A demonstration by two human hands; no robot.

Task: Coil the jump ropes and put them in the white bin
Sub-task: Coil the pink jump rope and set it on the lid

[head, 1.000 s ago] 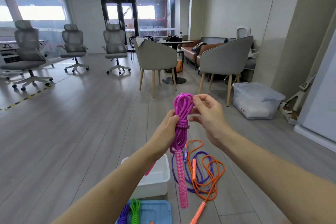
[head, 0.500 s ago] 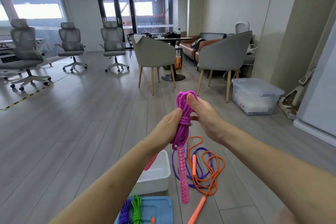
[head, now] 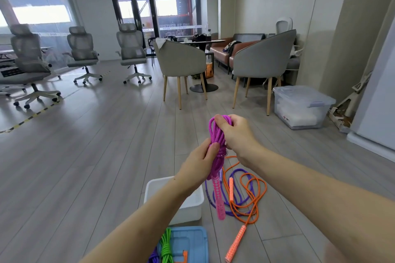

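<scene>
Two hands share the magenta jump rope [head: 216, 145] above the white bin [head: 193, 203]: the left hand [head: 198, 165] clenches the bundle's middle to keep the loops together, the right hand [head: 234, 132] pinches its top loops, probably tightening the coil. Its long axis runs near vertical, pink handle [head: 219, 200] hanging down. Orange and purple ropes [head: 245, 196] lie loose on the floor beside the bin.

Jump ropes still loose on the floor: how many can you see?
2: an orange rope and a purple rope, tangled together right of the white bin. The magenta rope is bundled in both hands; others may lie out of frame.
</scene>
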